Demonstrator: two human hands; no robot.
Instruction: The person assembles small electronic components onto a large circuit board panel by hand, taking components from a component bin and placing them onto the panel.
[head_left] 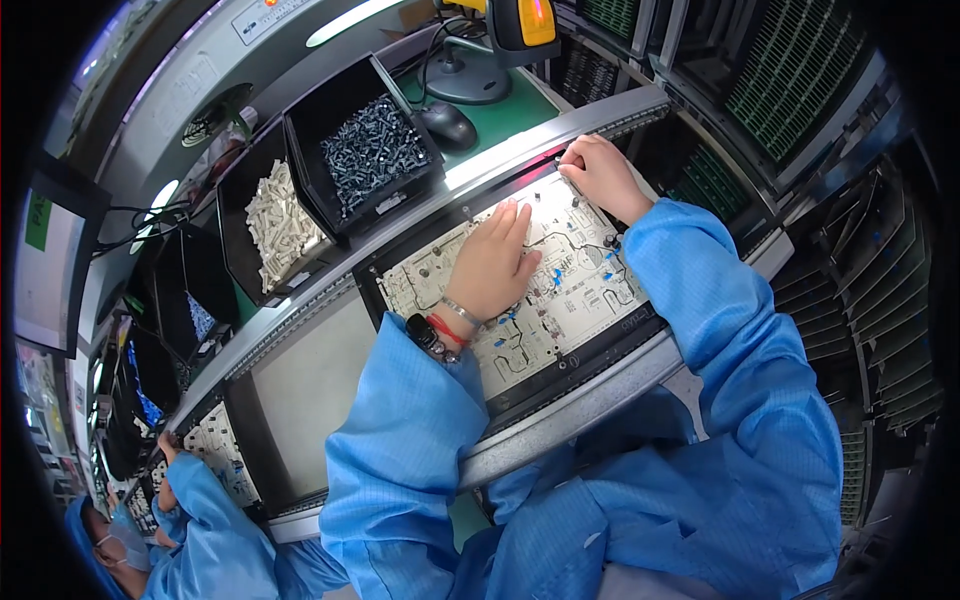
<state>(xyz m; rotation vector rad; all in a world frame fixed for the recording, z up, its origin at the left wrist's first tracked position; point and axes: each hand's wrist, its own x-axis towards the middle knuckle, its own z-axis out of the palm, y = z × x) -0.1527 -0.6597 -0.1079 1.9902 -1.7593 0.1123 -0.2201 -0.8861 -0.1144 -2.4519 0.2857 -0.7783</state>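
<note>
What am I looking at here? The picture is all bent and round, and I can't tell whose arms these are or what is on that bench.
There is no machine here: it is one person's view, from a wide camera worn on the head and looking down, which bends straight edges. The two blue sleeves rising from the bottom are that person's own arms. The left hand lies flat on a white circuit board with small blue parts, which sits in a dark carrier on a metal conveyor rail. The right hand is at the board's far edge, fingers pinched together; whether it holds anything is too small to tell. Behind the rail stand black bins, one of dark screws and one of white plastic pieces, plus a computer mouse. At lower left a co-worker's sleeve reaches to another board.
</note>
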